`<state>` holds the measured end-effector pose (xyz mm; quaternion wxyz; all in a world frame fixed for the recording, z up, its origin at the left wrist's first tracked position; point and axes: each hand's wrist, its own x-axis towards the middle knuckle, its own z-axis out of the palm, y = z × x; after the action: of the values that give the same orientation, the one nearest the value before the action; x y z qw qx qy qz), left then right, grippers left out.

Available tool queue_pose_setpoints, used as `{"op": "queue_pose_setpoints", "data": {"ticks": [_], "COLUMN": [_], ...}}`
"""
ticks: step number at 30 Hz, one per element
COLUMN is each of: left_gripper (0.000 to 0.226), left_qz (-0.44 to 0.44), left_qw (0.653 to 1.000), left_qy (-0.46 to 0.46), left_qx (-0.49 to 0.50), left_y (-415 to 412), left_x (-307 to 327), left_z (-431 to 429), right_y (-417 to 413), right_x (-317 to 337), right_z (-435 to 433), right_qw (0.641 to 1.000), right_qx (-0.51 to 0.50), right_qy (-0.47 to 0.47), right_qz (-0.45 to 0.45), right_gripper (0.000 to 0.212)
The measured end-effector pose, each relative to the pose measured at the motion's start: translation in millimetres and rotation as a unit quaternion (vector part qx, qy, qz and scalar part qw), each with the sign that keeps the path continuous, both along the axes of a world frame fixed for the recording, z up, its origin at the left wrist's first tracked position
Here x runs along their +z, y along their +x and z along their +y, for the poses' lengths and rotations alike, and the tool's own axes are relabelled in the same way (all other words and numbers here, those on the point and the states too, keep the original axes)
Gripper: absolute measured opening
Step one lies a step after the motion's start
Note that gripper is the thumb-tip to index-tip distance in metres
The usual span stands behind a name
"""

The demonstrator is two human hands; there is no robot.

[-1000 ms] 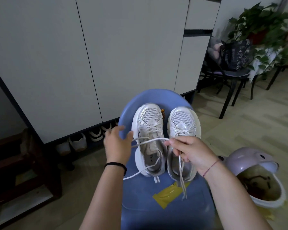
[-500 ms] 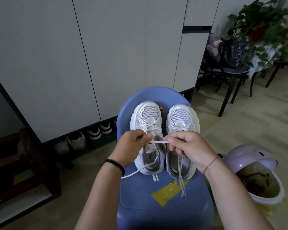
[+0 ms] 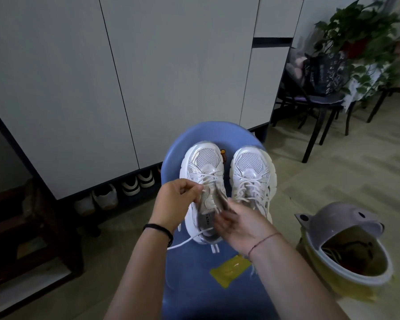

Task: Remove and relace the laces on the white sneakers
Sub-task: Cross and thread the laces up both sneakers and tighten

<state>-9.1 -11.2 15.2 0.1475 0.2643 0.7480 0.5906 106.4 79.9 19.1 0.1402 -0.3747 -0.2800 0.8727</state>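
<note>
Two white sneakers stand side by side, toes away from me, on a blue chair seat (image 3: 195,285). My left hand (image 3: 177,200) pinches a white lace (image 3: 208,181) at the upper eyelets of the left sneaker (image 3: 202,167). A loose end of that lace trails off the heel toward my left wrist. My right hand (image 3: 240,224) is blurred over the left sneaker's opening, near the tongue; its fingers look spread and I see no lace in them. The right sneaker (image 3: 252,172) is laced, its heel hidden behind my right hand.
A yellow wrapper (image 3: 230,270) lies on the seat near me. A lilac-lidded bin (image 3: 346,245) stands on the floor at right. White cabinet doors (image 3: 148,65) rise behind the chair, with shoes (image 3: 129,187) under them. A black chair (image 3: 319,105) and plants stand at far right.
My right hand let go of the lace stretched between both hands and dropped toward the left sneaker's opening. My left hand kept its pinch and stayed by the eyelets.
</note>
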Motion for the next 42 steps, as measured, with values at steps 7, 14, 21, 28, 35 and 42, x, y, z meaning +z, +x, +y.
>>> {"op": "queue_pose_setpoints", "data": {"ticks": [7,14,21,28,35,42], "left_gripper": [0.010,0.010,0.017,0.010,0.015,0.015], "left_qz": [0.026,0.009,0.027,0.099,0.152,0.144], "left_qw": [0.999,0.998,0.998,0.991,0.980,0.979], "left_qy": [-0.009,-0.004,-0.025,-0.084,-0.128,-0.134], "left_qx": [0.035,0.062,0.043,0.017,0.024,0.050], "left_y": [-7.0,-11.1,-11.7,-18.3,-19.0,-18.8], "left_x": [-6.3,-11.6,-15.9,-17.5,-17.6,-17.6], "left_z": [7.9,11.0,19.2,16.5,17.8,17.3], "right_y": [-22.9,-35.3,-42.2,-42.1,-41.8,-41.5], "right_x": [-12.1,-27.7,-31.1,-32.8,-31.5,-31.8], "right_z": [-3.7,-9.5,-6.7,-4.5,-5.1,-4.8], "right_qw": [0.984,0.983,0.971,0.967,0.970,0.969], "right_qx": [-0.064,-0.079,-0.059,-0.052,-0.050,-0.056], "right_qy": [-0.150,-0.151,-0.167,-0.200,-0.198,-0.197], "right_qz": [0.072,0.061,0.162,0.149,0.135,0.136], "right_gripper": [0.025,0.029,0.031,0.023,0.022,0.022]}}
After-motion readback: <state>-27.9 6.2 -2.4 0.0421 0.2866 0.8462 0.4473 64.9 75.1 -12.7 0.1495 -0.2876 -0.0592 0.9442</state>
